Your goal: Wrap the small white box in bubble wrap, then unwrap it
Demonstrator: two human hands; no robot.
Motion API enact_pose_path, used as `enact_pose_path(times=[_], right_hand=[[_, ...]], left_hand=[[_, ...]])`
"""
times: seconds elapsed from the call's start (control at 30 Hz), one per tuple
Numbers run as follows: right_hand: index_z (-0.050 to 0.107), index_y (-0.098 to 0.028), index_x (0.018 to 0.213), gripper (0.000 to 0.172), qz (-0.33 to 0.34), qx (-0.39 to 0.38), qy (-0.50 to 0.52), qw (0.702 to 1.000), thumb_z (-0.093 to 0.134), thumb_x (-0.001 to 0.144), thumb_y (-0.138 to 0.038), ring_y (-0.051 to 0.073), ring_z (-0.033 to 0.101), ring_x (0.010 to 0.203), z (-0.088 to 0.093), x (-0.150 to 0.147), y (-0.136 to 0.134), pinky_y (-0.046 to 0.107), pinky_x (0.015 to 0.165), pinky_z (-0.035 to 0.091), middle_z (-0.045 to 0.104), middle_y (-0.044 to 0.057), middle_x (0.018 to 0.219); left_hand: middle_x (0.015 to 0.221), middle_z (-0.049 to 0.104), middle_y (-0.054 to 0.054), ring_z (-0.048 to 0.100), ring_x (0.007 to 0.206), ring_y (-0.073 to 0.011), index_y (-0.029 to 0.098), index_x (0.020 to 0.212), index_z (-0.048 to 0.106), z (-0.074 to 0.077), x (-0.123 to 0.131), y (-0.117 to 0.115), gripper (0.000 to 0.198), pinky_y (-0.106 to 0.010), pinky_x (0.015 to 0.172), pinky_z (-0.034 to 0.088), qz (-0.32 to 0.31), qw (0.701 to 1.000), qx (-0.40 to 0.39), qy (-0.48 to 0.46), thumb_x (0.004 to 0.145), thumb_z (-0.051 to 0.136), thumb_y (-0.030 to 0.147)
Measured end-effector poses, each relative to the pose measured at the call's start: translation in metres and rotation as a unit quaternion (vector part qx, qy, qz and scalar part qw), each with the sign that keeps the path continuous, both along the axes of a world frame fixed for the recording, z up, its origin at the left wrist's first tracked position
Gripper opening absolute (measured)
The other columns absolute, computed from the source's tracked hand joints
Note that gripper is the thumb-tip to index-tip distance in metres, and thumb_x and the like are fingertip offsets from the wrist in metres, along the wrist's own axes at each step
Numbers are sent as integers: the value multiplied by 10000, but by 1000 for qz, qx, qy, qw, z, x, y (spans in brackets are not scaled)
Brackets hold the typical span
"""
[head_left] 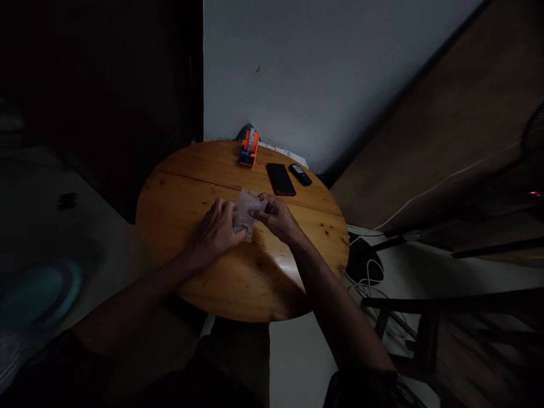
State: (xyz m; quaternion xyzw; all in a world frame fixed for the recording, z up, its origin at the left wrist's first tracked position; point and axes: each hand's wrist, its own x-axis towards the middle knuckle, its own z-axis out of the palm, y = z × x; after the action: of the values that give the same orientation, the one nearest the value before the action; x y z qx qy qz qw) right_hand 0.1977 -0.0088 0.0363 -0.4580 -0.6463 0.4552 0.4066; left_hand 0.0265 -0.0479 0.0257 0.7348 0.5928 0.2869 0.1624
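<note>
We pinch a clear plastic bag (246, 212) in both grips, left hand (216, 231) and right hand (276, 217). It hovers over the counter (255, 283), near the black phone (280, 179).

Dim, underexposed room; soft light falls on the table (204, 192) and wall (323, 68). Corners sink into blurred, warped darkness.

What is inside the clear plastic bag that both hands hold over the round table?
The clear plastic bag looks crumpled; its contents cannot be made out. Left hand and right hand cover its sides.
</note>
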Motion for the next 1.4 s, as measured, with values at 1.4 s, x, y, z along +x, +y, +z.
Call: enact_pose_path(times=[1.4], right_hand=[[639, -239, 1026, 250, 7, 255, -179, 950, 534, 824, -134, 239, 659, 1121, -33, 1, -60, 409, 974, 505, 705, 84, 1189]], left_hand=[[1223, 651, -70, 575, 1215, -256, 208, 1145, 652, -19, -31, 20, 507, -425, 1087, 434, -244, 966, 8, -82, 653, 597, 102]])
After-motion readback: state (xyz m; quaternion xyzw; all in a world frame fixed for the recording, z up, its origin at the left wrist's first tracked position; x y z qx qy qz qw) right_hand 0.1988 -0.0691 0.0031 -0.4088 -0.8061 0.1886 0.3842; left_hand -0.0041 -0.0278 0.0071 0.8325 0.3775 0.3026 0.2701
